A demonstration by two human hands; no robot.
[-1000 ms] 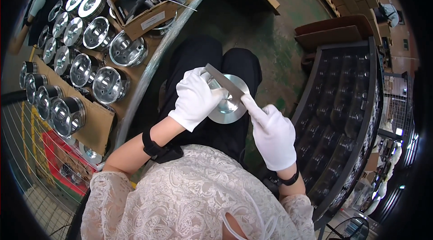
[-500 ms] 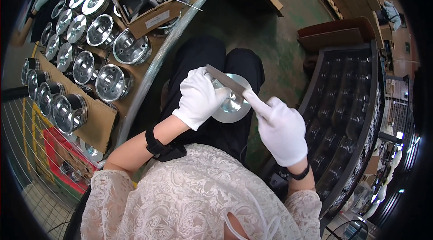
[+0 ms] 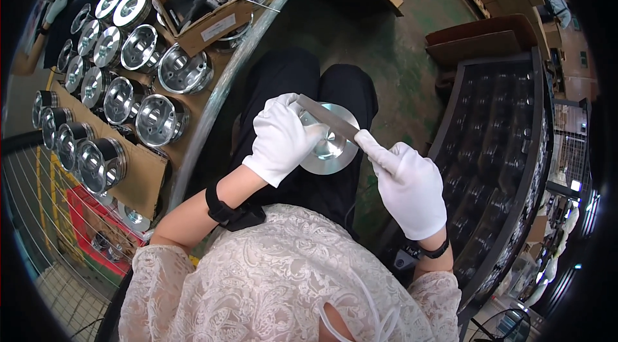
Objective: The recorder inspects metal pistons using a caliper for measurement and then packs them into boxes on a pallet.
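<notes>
Over my lap, my left hand [image 3: 280, 139], in a white glove, is closed around the left side of a round silver metal piston [image 3: 327, 165]. The piston's flat disc face, with a round recess in its middle, is turned up. A flat grey metal file [image 3: 329, 118] lies slantwise across the upper part of that face. My right hand [image 3: 409, 191], gloved as well, grips the file's lower right end, its index finger stretched along it. The file's other end reaches the fingers of my left hand; whether they hold it, I cannot tell.
Many shiny pistons [image 3: 161, 120] stand on the table at left, beside a cardboard box [image 3: 212, 27] of tools. A black tray rack [image 3: 483, 149] is at my right. A red crate [image 3: 96, 229] sits lower left. Another person's gloved hand [image 3: 58, 4] shows at far upper left.
My right hand has moved a little to the right and down, and the file has slid slightly that way across the piston. My left hand and the piston have barely moved.
</notes>
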